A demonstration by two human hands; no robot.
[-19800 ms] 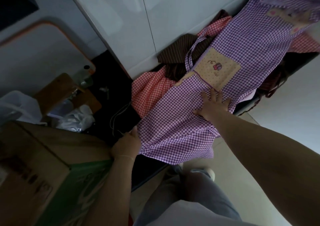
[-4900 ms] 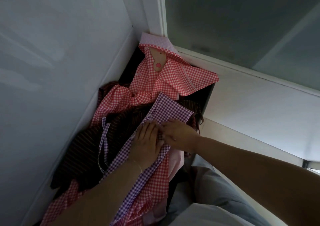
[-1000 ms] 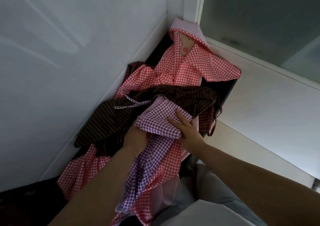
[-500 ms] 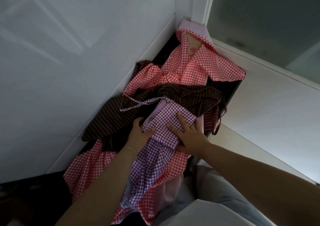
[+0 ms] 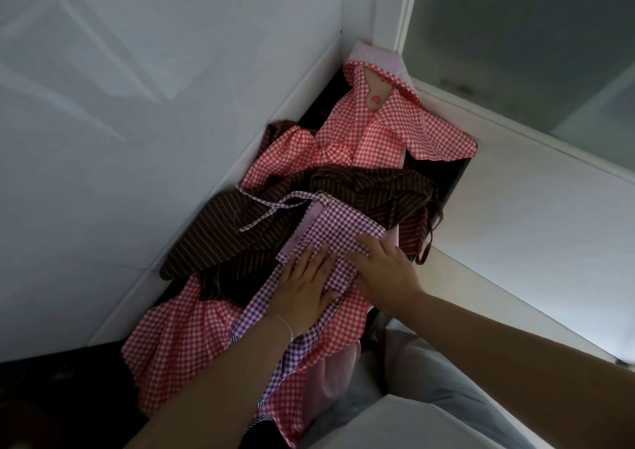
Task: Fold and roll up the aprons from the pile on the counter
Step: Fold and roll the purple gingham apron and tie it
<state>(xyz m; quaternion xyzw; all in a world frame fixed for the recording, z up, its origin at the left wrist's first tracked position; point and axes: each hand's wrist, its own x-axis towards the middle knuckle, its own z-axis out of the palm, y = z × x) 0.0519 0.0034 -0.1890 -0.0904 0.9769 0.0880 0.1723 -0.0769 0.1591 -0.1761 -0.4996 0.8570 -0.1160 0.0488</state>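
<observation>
Counter (image 5: 457,177) mostly buried under aprons; purple apron (image 5: 330,228) tail behind forearm.

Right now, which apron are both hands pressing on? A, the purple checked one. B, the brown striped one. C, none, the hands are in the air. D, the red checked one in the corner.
A: the left hand and the right hand both lie flat on the folded purple checked apron, which sits on top of the brown striped apron and the red checked aprons.

Aprons: matt woven cloth, purple gingham (image 5: 338,223), red gingham (image 5: 388,139), brown pinstripe (image 5: 240,228). Wall (image 5: 137,88) glossy, smooth.
</observation>
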